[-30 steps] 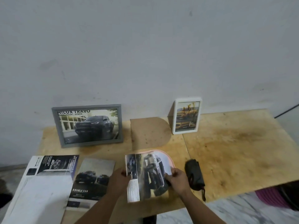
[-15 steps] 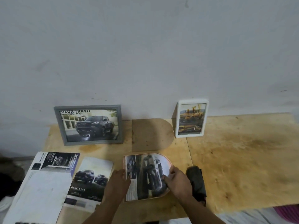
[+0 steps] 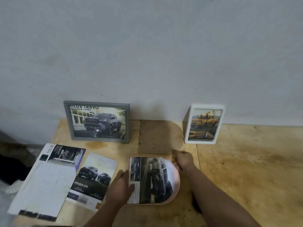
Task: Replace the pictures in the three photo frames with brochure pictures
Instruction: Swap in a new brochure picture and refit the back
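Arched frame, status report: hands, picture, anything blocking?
Left hand pressing brochure picture onto arched frame. Right hand at its top corner, grip unclear. Backing board behind, clear.

Your left hand [image 3: 122, 185] rests on the left edge of the arch-shaped pink frame [image 3: 176, 190], which lies flat on the wooden table [image 3: 246, 169] with a truck picture [image 3: 152, 179] on it. Your right hand [image 3: 182, 159], fingers curled, touches the frame's upper right edge beside the brown backing board [image 3: 157, 136]. A grey frame [image 3: 96, 122] and a white frame [image 3: 204, 124] stand against the wall. Two brochures [image 3: 65, 176] lie at left.
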The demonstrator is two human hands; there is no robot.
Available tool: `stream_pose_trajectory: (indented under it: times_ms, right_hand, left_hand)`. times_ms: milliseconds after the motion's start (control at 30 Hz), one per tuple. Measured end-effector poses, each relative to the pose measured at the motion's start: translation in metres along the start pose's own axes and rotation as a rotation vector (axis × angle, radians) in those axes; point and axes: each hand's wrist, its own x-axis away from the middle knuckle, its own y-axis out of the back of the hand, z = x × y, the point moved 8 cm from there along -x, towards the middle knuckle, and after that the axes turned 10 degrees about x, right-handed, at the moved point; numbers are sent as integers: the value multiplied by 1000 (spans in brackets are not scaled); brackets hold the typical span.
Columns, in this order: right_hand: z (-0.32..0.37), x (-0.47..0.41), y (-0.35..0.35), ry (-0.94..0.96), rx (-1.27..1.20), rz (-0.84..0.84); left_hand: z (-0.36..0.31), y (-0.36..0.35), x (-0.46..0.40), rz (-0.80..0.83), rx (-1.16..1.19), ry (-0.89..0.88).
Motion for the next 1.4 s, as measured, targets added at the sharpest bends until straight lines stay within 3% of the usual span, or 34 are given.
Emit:
stream_pose_trajectory:
  times_ms: [100, 300, 667, 1067, 1400]
  right_hand:
    - [-2, -8, -16, -162, -290, 139]
    - [-16, -23, -36, -354, -548, 268]
    - [-11, -14, -34, -347, -675, 212]
    - [6, 37, -26, 32, -393, 261]
    - [-68, 83, 9, 194, 12, 213]
  left_hand:
    - [1, -1, -1, -2, 20, -8]
    - [2, -1, -4, 8, 49, -7]
    - [5, -1, -6, 17, 57, -29]
    - [8, -5, -6, 51, 36, -39]
    - [22, -9, 4, 36, 189, 69]
